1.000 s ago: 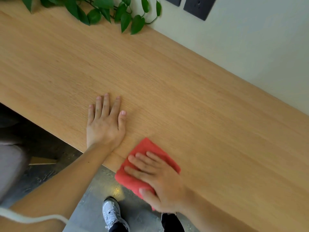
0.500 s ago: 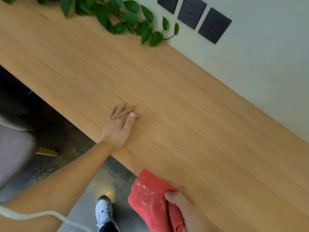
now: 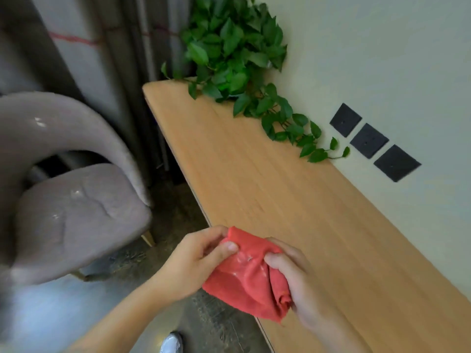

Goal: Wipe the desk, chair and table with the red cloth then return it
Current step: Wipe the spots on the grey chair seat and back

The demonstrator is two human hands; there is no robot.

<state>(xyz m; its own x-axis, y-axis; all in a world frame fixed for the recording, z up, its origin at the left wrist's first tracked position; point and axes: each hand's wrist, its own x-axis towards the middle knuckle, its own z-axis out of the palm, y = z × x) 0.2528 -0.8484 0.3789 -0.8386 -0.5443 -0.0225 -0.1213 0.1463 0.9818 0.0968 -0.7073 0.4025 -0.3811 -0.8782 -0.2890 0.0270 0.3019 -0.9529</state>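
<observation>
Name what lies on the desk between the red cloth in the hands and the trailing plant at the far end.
Nothing: in the head view the desk shows only bare wood between the red cloth and the plant.

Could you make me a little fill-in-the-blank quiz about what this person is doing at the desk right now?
1. Both hands, left hand and right hand, hold a cloth coloured ____.
2. The leafy plant stands on the wooden desk against the ____.
3. The number of dark square plates on the wall is ____.
4. The grey chair stands on the person's ____ side.

Missing words: red; wall; three; left
</observation>
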